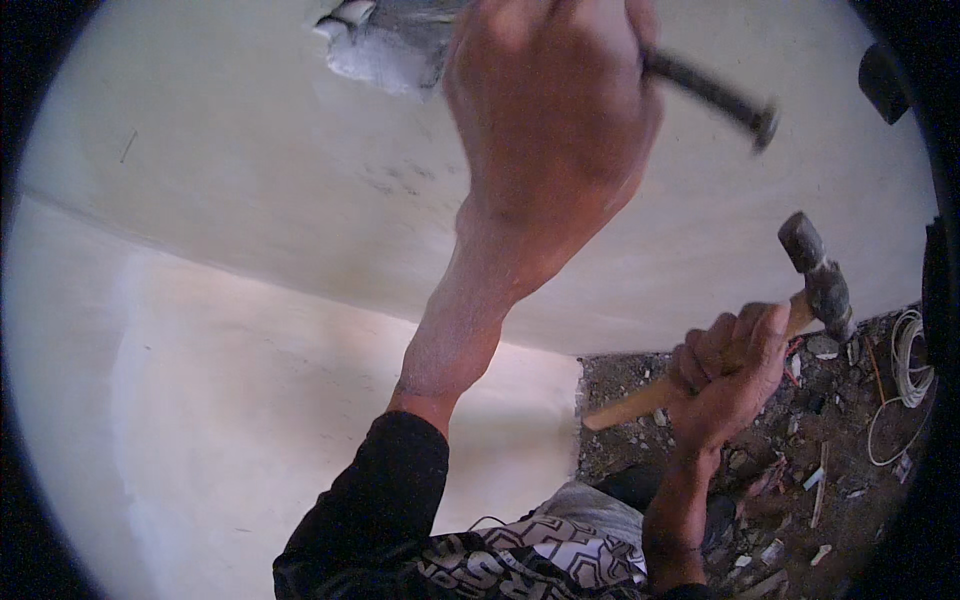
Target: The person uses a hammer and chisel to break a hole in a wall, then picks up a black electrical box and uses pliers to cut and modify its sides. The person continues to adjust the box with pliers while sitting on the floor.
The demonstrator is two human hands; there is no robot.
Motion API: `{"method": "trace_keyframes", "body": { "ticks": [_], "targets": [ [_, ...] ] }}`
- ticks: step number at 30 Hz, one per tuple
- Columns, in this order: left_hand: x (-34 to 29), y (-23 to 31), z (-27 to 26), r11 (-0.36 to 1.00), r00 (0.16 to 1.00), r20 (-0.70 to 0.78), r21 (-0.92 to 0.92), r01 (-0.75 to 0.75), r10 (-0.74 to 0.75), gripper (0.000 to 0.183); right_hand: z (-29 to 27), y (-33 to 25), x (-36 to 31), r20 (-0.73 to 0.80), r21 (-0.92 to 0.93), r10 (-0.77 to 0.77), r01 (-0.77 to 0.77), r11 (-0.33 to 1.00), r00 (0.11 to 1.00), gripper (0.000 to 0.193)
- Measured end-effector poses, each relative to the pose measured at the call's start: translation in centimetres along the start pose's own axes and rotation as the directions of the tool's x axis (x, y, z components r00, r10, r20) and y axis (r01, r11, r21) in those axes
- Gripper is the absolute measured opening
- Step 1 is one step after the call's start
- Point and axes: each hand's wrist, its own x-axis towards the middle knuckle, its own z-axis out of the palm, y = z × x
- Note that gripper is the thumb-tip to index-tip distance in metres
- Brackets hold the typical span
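Head view: a cream plastered wall (pixel 300 190) fills the upper part, meeting a second pale wall (pixel 260 400) along a slanting corner line. Lower right, dark ground (pixel 760 530) strewn with rubble and pale chips. Person's black sleeve (pixel 365 490) comes in from the lower edge, beside a black-and-white patterned shirt front (pixel 560 540).

Left hand (pixel 555 100) – raised to the top edge, back toward the camera, closed in a fist around a metal chisel. Right hand (pixel 730 375) – lower, over toward the right, fingers wrapped around the wooden handle of a hammer (pixel 826 285); handle butt sticks out leftward, dark steel head up and to the right, apart from the chisel.

Broken-out recess (pixel 390 55) in the wall just left of the left fist, whitish and rough-edged. Chisel (pixel 705 90) itself: dark shank slanting down and right out of the fist, flared struck end slightly blurred; working tip hidden, contact with the wall cannot be told. Coil of white cable (pixel 908 365) on the ground near the right rim. Smallest: a thin pale strip (pixel 820 490) among the debris.
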Motion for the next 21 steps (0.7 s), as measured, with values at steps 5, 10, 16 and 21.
{"method": "trace_keyframes", "body": {
  "ticks": [5,10,16,21],
  "targets": [
    [0.2,-1.3,0.0,0.998,0.999,0.013,-0.040,-0.052,0.053,0.019,-3.1,-0.8,0.7,-0.123,-0.105,-0.066,0.053,0.993,0.990,0.034],
    [-0.8,-3.6,1.0,0.996,0.996,0.074,0.068,-0.059,0.054,0.028,-4.0,0.7,0.0,-0.217,-0.153,-0.097,0.064,0.986,0.971,0.034],
    [-0.3,-3.4,2.7,0.993,0.996,-0.047,0.098,-0.072,0.076,0.027,-3.4,1.7,-0.5,0.127,-0.252,-0.067,0.097,0.963,0.990,0.027],
    [-0.6,-2.5,2.9,0.994,0.990,-0.136,0.112,-0.010,0.026,0.026,-1.3,0.6,0.4,0.327,-0.183,-0.130,0.198,0.963,0.936,0.031]
  ]
}}
